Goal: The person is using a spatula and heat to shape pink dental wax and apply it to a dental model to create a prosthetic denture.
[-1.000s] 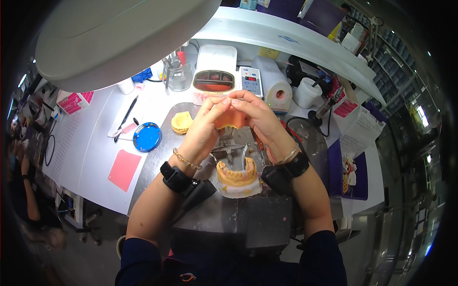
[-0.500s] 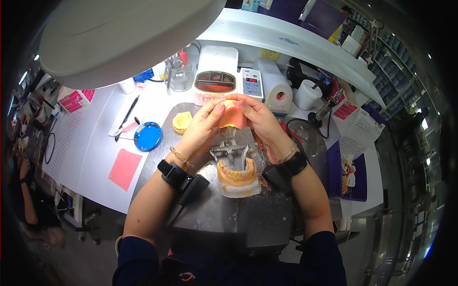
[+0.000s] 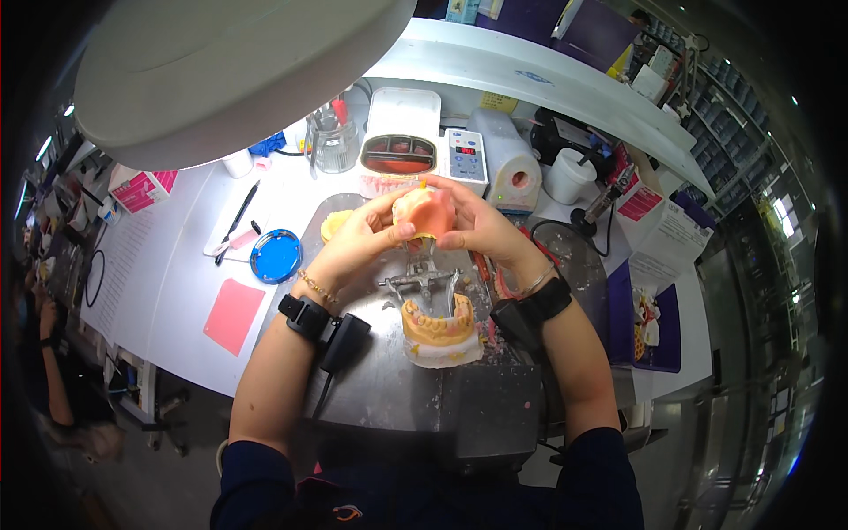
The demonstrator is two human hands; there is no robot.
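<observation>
A yellow dental cast with a pink wax sheet [image 3: 427, 212] laid over it is held up between my two hands. My left hand [image 3: 364, 237] grips its left side, thumb on the front edge. On the opposite side, my right hand [image 3: 484, 231] closes round it with the thumb at the lower edge. Just below is a metal articulator [image 3: 422, 281], swung open. Nearest me, a yellow lower dental cast [image 3: 438, 325] with several teeth lies on its white plaster base. Another yellow cast [image 3: 332, 224] is partly hidden behind my left hand.
A wax heater [image 3: 399, 132] with a control box [image 3: 465, 159] stands at the back. To the left are a blue round lid [image 3: 276, 256], a pink wax sheet [image 3: 233, 316] and a black pen [image 3: 240, 212]. A purple tray [image 3: 658, 340] sits right. A large lamp [image 3: 238, 71] overhangs.
Both thumbs have moved down from the top of the wax to its lower edge. The wax-covered cast now sits tilted differently, and my left wrist has shifted slightly left.
</observation>
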